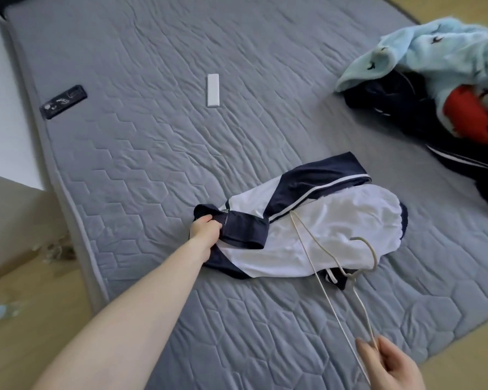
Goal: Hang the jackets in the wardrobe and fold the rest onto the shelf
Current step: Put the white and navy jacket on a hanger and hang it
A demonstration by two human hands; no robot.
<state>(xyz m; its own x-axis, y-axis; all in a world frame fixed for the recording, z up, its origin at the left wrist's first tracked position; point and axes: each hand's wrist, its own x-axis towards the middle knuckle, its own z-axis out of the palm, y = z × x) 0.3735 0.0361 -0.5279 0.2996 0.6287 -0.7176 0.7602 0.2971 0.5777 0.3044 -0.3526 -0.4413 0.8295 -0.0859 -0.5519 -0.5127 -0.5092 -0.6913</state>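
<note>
Our left hand (206, 235) grips the navy collar of the white-and-navy zip jacket (307, 229) on the grey quilted bed (152, 153); our right hand (389, 364) pinches a pale wire hanger (335, 280) (its hook lying over the jacket).

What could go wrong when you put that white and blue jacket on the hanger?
1. The left hand grips only the collar of the navy and white zip jacket, which lies crumpled, so a sleeve may bunch on the thin white wire hanger.
2. The right hand pinches the hanger at one end, so it could swing or snag the fabric.
</note>
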